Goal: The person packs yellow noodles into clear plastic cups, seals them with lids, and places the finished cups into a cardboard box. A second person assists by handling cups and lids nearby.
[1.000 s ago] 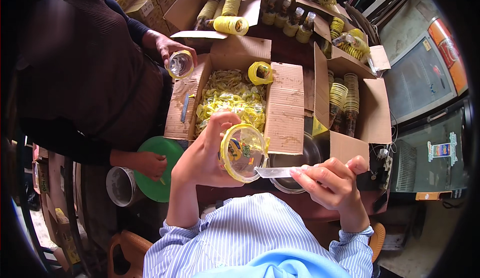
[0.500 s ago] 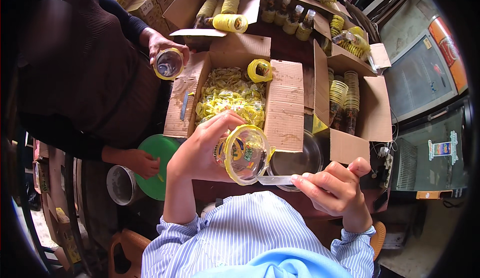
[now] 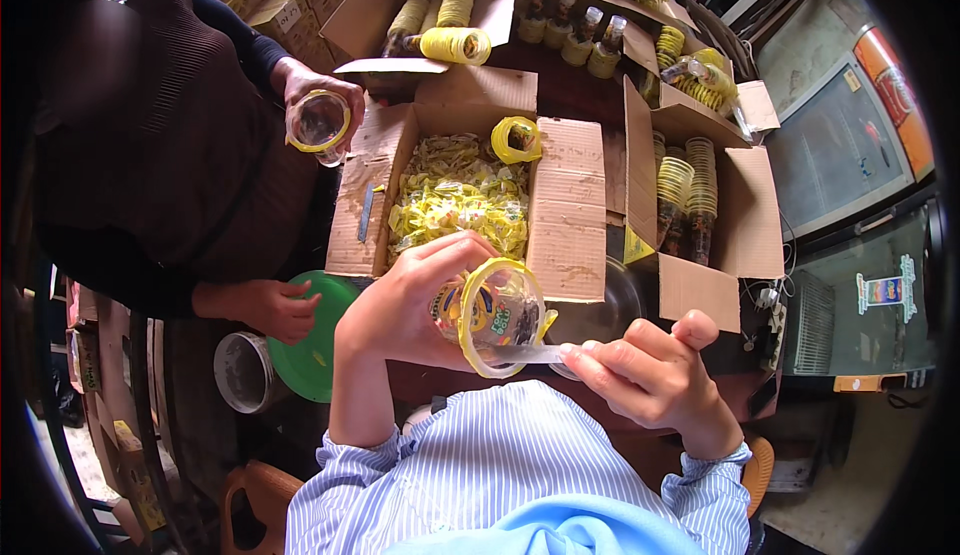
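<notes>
My left hand [image 3: 410,300] is closed round a clear printed plastic cup [image 3: 510,320], tilted so that its yellow-rimmed mouth faces me. A small yellow strip [image 3: 549,325] sticks out from the rim's right side. Between the thumb and fingers of my right hand [image 3: 650,370] is a thin, flat blade [image 3: 525,354]. Its far end lies at the lower edge of the cup's rim. Just beyond the cup, an open cardboard box [image 3: 567,205] holds a heap of yellow and clear plastic scraps [image 3: 465,200].
A co-worker's hand [image 3: 330,105] at left holds another yellow-rimmed cup [image 3: 320,123]; their other hand [image 3: 285,310] is over a green round lid [image 3: 325,350]. A cutter knife [image 3: 367,213] lies on the box flap. Stacked cups [image 3: 703,190] fill a box at right. A dark round basin [image 3: 620,300] sits nearby.
My right hand and the blade have moved left along the rim's lower edge. The cup has shifted slightly right and down. The co-worker's cup has turned and moved left.
</notes>
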Action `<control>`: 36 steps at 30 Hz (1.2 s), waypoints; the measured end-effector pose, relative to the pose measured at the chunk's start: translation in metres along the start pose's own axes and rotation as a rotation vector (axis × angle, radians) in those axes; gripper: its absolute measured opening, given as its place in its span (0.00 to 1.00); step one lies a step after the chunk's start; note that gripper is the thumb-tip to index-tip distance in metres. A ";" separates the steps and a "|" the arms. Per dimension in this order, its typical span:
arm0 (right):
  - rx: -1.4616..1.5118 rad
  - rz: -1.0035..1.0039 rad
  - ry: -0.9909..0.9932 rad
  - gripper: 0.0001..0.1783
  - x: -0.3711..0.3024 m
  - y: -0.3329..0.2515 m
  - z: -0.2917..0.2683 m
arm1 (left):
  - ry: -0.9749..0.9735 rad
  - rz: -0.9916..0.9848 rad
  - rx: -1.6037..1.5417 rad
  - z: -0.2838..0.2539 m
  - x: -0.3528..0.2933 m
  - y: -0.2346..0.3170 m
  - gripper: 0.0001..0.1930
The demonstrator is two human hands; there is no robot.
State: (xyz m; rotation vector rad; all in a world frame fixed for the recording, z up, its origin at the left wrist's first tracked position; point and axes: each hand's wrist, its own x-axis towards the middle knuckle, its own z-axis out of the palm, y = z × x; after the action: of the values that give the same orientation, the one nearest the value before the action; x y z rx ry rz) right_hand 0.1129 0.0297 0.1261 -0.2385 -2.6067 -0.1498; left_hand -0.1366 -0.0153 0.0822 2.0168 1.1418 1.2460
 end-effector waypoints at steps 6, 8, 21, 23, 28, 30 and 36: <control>0.058 0.064 0.018 0.09 -0.002 0.000 -0.010 | -0.008 -0.029 -0.030 -0.005 -0.001 0.002 0.28; 0.050 0.051 0.016 0.09 -0.002 -0.003 -0.008 | -0.004 -0.019 -0.033 -0.004 0.000 0.002 0.29; 0.083 0.068 -0.031 0.10 0.001 0.000 -0.016 | -0.043 -0.023 -0.003 -0.006 0.004 0.000 0.31; 0.068 0.062 -0.035 0.10 0.001 -0.001 -0.016 | -0.029 -0.026 0.011 -0.006 0.004 0.000 0.31; 0.031 0.055 -0.016 0.10 -0.001 -0.005 -0.017 | -0.003 0.000 0.042 -0.007 0.009 0.002 0.28; 0.016 0.047 -0.041 0.10 -0.001 -0.005 -0.019 | 0.006 0.015 0.060 -0.007 0.009 0.002 0.27; -0.006 0.044 -0.057 0.09 -0.003 -0.007 -0.018 | -0.012 0.004 0.058 -0.008 0.009 0.002 0.27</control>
State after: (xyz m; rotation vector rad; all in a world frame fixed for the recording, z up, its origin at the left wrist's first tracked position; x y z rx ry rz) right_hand 0.1230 0.0200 0.1398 -0.3063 -2.6560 -0.1374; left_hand -0.1403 -0.0089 0.0916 2.0667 1.1815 1.2146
